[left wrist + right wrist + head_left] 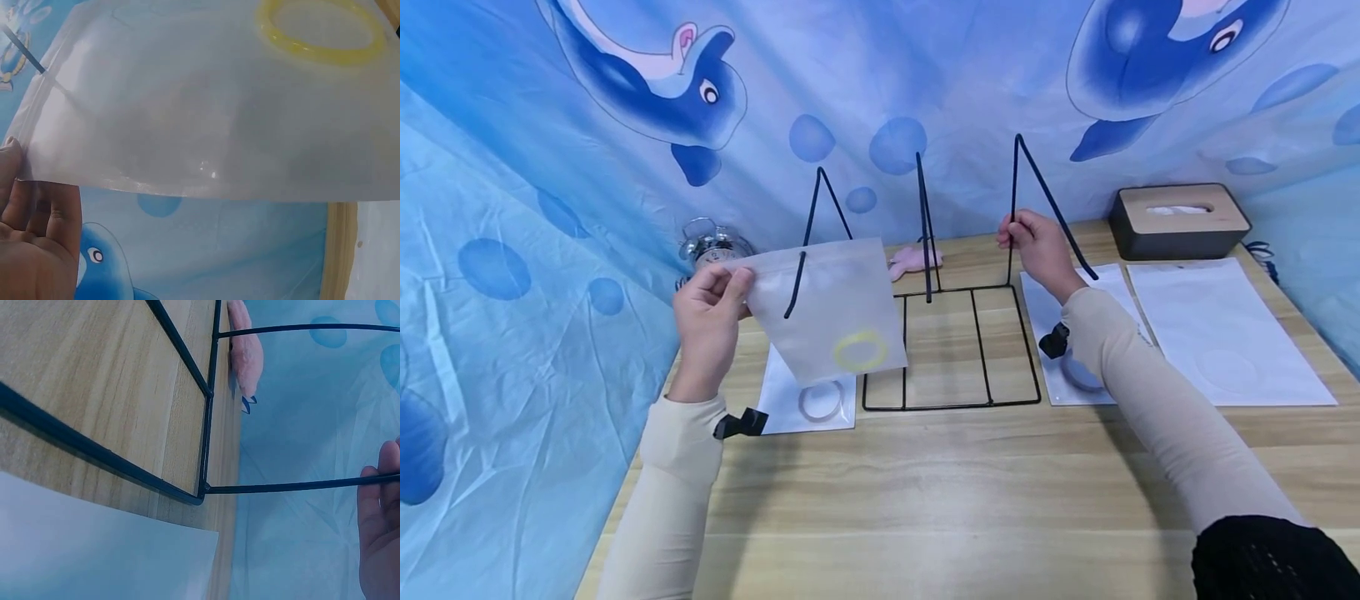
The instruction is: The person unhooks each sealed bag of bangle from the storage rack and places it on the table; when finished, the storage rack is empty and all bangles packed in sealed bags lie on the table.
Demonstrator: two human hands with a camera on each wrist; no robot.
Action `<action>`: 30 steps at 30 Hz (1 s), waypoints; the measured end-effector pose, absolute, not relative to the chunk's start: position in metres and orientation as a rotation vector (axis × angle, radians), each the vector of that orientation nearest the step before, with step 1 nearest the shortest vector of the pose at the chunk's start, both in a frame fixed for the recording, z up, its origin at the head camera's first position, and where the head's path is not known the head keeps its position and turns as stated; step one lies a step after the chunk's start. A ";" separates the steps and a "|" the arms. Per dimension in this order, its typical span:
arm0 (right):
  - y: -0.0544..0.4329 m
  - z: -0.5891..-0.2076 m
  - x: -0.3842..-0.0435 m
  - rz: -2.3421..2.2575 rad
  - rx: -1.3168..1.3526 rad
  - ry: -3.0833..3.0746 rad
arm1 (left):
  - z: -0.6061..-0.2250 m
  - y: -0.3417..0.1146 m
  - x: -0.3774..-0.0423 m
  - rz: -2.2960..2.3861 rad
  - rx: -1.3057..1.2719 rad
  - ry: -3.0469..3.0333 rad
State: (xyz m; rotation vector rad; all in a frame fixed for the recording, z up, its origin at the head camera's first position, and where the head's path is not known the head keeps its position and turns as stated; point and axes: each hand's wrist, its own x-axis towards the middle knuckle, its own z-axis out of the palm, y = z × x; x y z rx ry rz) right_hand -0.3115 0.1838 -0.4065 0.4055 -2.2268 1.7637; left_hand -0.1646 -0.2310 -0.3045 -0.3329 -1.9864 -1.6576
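My left hand (706, 321) pinches the upper left corner of a frosted plastic bag (820, 287). A yellow ring (861, 351) shows through the bag near its lower right corner. The left prong of a black wire rack (952, 407) passes through the top part of the bag, its tip sticking out in front. In the left wrist view the same prong (25, 50) meets the bag near its top edge. My right hand (1037, 246) grips the rack's right upright, thumb and fingers round the wire. The middle and right prongs carry nothing.
Flat white bags, each with a round thing inside, lie left (790, 408) and right (1225, 333) of the rack. Behind are an alarm clock (715, 248), a pink plush toy (912, 261) and a tissue box (1180, 221). A blue dolphin curtain (880, 92) hangs behind the wooden table (925, 500).
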 end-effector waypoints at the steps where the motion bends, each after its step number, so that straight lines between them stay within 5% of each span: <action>1: 0.184 -0.406 -0.311 1.770 0.407 -2.226 | -0.305 -0.232 -0.162 -1.677 -0.334 -1.972; 30: 0.184 -0.403 -0.309 1.806 0.395 -2.207 | -0.303 -0.226 -0.122 -1.833 -0.434 -1.859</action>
